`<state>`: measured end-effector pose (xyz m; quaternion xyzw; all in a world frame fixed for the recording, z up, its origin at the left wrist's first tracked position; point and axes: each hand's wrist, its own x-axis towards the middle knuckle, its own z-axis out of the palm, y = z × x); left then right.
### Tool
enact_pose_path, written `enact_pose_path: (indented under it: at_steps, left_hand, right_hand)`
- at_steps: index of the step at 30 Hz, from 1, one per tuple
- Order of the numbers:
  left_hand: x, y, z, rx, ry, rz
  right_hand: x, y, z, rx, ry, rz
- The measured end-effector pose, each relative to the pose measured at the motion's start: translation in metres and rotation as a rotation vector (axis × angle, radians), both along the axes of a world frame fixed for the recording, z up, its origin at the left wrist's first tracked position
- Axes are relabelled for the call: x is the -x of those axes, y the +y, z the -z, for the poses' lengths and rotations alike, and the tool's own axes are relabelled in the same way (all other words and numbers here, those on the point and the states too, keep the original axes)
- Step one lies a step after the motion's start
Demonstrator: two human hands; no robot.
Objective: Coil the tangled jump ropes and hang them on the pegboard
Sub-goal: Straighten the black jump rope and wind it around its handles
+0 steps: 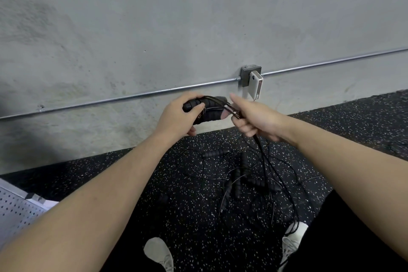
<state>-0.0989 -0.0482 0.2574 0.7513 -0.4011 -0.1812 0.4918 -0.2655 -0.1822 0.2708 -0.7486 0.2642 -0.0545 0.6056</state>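
Forearms nearest camera. Left hand (176, 117) grips paired handles (207, 108), long axis lying left-right. Right hand (254, 117), just right of them, fingers curled, pinching cords (262, 154) that trail down to tangled pile (242, 179) on floor. Pegboard (17, 210) far lower left.

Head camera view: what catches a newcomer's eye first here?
Two bare arms reach to mid-frame, where the left hand grips black jump rope handles and the right hand pinches their thin cords. Below, more tangled ropes lie on the speckled black floor.
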Motion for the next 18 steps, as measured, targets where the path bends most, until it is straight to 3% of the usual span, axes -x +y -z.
enact_pose_path:
  at_steps: [6,12,18]
  left_hand:
    - [0.008,-0.006,-0.006,0.272,0.614,-0.06]
    - [0.012,-0.002,-0.016,0.343,0.901,-0.001]
    - [0.009,0.002,-0.018,0.421,1.261,-0.025]
  right_hand:
    - [-0.01,0.025,0.004,-0.002,-0.012,-0.059]
    - [-0.001,0.021,0.0,0.037,-0.052,-0.077]
    - [0.006,0.026,0.012,-0.089,-0.108,-0.249]
